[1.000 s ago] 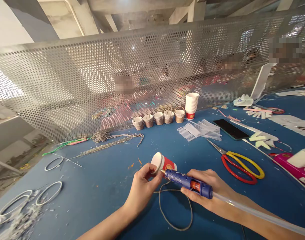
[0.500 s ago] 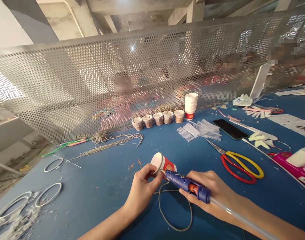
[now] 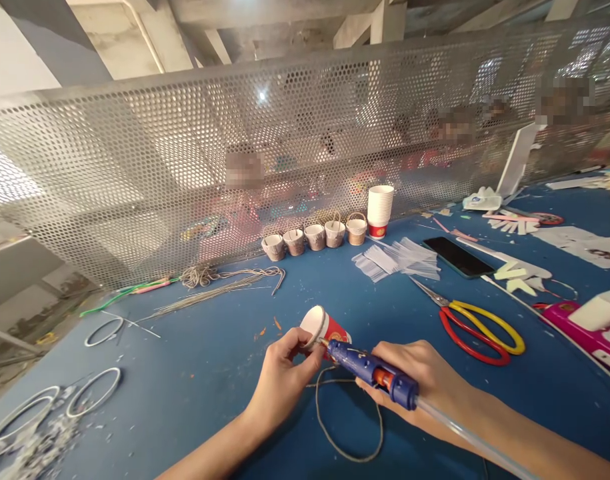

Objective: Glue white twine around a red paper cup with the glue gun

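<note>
My left hand (image 3: 285,363) is closed on the rim of a red and white paper cup (image 3: 335,328), which lies tilted on its side with its mouth toward the left. A grey cord (image 3: 351,459) runs along the cup's rim and trails in a loop on the table below. In my right hand (image 3: 417,377) is a blue hot glue gun (image 3: 369,367) with a long clear glue stick (image 3: 465,427) coming out of its back. The nozzle points at the cup near the rim, beside my left fingertips; whether it touches is hard to tell.
Several small cord-handled cup baskets (image 3: 315,237) and a stack of paper cups (image 3: 380,212) stand along a perforated metal screen (image 3: 185,160). To the right are white strips (image 3: 397,259), a phone (image 3: 457,257), red-and-yellow scissors (image 3: 479,330) and a pink power strip (image 3: 565,323). White rings (image 3: 95,392) lie left.
The whole view has shifted very slightly. Both hands, the cup and the glue gun keep nearly the same places relative to one another.
</note>
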Demonstrator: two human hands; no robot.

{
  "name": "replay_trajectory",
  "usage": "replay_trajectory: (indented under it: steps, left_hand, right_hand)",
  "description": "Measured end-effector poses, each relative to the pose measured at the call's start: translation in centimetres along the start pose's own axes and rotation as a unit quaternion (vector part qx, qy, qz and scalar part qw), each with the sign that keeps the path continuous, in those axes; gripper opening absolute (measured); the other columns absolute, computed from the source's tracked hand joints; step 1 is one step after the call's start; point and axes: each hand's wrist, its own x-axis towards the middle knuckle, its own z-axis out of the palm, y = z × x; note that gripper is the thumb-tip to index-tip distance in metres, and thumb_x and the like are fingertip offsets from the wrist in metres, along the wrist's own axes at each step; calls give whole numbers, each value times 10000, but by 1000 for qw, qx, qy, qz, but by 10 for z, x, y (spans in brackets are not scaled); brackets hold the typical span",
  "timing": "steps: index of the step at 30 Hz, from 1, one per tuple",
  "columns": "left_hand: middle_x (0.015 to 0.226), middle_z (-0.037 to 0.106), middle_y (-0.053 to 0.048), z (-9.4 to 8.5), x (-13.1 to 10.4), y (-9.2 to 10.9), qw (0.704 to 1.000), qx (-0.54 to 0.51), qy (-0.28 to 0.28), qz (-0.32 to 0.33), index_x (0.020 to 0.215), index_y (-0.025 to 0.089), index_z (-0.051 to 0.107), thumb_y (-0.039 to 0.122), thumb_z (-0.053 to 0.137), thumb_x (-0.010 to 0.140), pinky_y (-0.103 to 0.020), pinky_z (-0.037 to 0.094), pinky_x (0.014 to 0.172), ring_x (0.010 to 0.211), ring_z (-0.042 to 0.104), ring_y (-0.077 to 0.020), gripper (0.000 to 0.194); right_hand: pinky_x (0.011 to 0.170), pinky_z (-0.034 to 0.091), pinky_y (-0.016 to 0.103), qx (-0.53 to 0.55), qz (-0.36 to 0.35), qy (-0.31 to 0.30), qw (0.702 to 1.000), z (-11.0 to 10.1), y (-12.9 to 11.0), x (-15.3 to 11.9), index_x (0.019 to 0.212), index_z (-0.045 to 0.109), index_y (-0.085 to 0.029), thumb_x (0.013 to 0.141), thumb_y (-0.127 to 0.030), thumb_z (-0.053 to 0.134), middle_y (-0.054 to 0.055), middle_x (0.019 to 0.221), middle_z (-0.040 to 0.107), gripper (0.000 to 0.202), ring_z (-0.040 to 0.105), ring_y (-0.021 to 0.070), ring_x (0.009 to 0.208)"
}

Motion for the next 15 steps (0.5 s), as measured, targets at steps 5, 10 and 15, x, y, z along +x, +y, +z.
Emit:
replay_trajectory:
  steps: [5, 10, 15]
  left_hand:
    - [619, 558, 22, -1, 0, 1, 1000, -8, -8, -2, 641, 166, 566, 297, 595, 767, -200, 425, 590, 605, 498, -114, 184]
    - [626, 555, 18, -2, 0, 3, 1000, -19, -16, -3, 648, 165, 564, 286, 587, 761, -205, 419, 588, 609, 494, -116, 167]
    - [616, 521, 29, -3, 0, -1, 999, -30, -28, -4, 639, 167, 535, 257, 585, 755, -203, 403, 581, 603, 465, -108, 155]
  right_hand:
    - [431, 359, 211, -2, 13, -13, 1000, -2, -4, 2, 712, 441, -210, 896, -322, 500, -19, 554, 582, 223, 529, 99, 427]
    - [432, 351, 216, 19, 23, -11, 1000, -2, -2, 1, 717, 455, -208, 892, -333, 502, -17, 561, 581, 220, 526, 103, 429]
    - [451, 358, 213, 33, 72, -18, 997, -7, 2, 3, 704, 472, -212, 898, -345, 499, -29, 562, 573, 237, 513, 98, 444]
